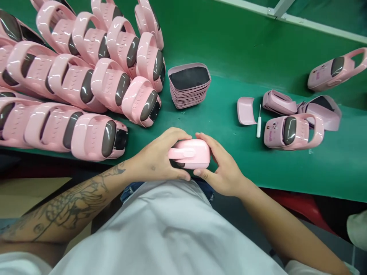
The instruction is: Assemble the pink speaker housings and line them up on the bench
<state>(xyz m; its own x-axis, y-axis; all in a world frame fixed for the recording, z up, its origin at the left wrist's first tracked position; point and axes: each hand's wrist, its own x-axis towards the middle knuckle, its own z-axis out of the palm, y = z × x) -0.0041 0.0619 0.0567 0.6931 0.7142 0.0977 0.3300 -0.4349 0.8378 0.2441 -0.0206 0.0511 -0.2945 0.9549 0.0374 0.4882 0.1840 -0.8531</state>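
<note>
A glossy pink plastic device with a carry handle (197, 152) is held between both my hands, close to my body at the table's near edge. My left hand (160, 156) grips its handle end, with the thumb along the near side and the fingers over the far side. Around the opposite end curves my right hand (222, 166), thumb near and fingers far. A dark patch of the device shows below the handle; its underside is hidden.
Rows of similar pink devices (110, 82) fill the left side. A stack of pink-edged dark pads (189, 86) stands ahead. To the right lie a curved pink piece (246, 110), a white-handled screwdriver (259, 126), pink panels (279, 102) and a printed device (292, 131). Another device (334, 70) sits farther back.
</note>
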